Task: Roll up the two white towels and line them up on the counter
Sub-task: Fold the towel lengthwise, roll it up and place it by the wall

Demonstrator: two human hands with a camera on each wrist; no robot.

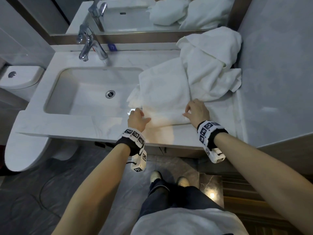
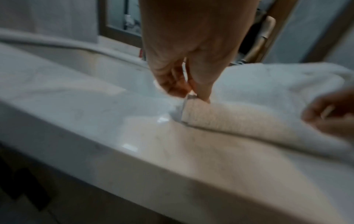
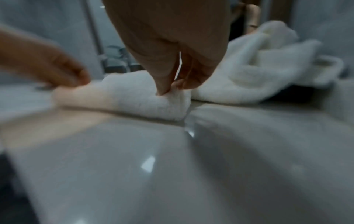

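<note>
A white towel lies spread on the marble counter, its far left part hanging over the sink's edge. Its near edge is turned over into a short roll. My left hand pinches the roll's left end between thumb and fingers. My right hand pinches the right end of the roll the same way. A second white towel lies crumpled at the back right, against the wall and overlapping the first.
The sink with its drain takes up the counter's left half, a chrome tap behind it. A mirror runs along the back. A toilet stands to the left. A grey wall bounds the right.
</note>
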